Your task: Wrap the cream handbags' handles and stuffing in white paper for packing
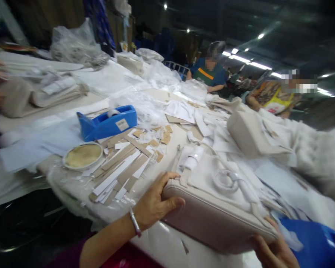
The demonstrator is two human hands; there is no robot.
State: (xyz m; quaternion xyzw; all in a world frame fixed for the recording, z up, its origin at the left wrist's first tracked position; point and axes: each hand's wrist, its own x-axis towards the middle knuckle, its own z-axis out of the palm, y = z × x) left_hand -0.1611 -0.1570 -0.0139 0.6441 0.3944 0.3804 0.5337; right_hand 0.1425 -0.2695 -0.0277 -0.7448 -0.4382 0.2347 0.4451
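Note:
A beige handbag (pixel 212 216) lies on its side at the near edge of the table, its base and seam turned toward me. White wrapping covers its strap parts, and a clear-wrapped ring (pixel 226 181) rests on top. My left hand (pixel 158 203) grips the bag's left corner, thumb on the near face and fingers over the top edge. At the opposite corner, my right hand (pixel 276 245) holds the bag with the thumb in front; some of its fingers are hidden behind the bag.
Left of the bag lie cut strips of card (pixel 123 171), a round tub of yellowish paste (pixel 83 155) and a blue tape dispenser (pixel 107 121). Another beige bag (pixel 251 134) stands at the right. A blue object (pixel 312 242) sits near my right hand. Co-workers are across the table and at far left.

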